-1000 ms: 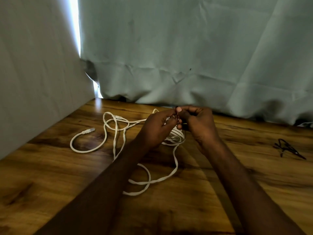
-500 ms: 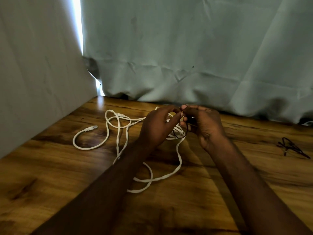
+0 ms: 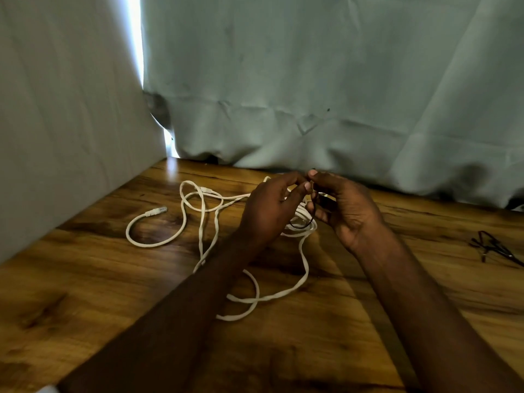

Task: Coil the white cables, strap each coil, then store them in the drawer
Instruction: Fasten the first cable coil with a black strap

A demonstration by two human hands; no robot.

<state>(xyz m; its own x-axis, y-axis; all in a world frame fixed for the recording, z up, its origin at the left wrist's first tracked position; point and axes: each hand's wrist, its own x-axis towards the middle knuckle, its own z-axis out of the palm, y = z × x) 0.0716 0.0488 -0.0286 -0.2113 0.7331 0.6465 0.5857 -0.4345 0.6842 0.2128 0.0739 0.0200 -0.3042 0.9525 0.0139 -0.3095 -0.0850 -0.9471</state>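
A white cable (image 3: pixel 202 222) sprawls in loose loops on the wooden table (image 3: pixel 85 279), its plug end (image 3: pixel 158 210) lying to the left. A small coiled bundle of it (image 3: pixel 303 219) sits between my hands. A thin black strap (image 3: pixel 304 224) loops around that bundle. My left hand (image 3: pixel 269 211) and my right hand (image 3: pixel 346 211) meet above the coil, fingertips pinching the strap's ends together. The coil is partly hidden behind my fingers.
Several more black straps (image 3: pixel 493 248) lie on the table at the far right. A pale curtain (image 3: pixel 312 80) hangs along the table's back edge, and a grey panel (image 3: pixel 56 123) stands on the left.
My hands have stayed together over the coil, fingers shifting slightly on the strap. The view has moved a little; the loose cable loops lie as before.
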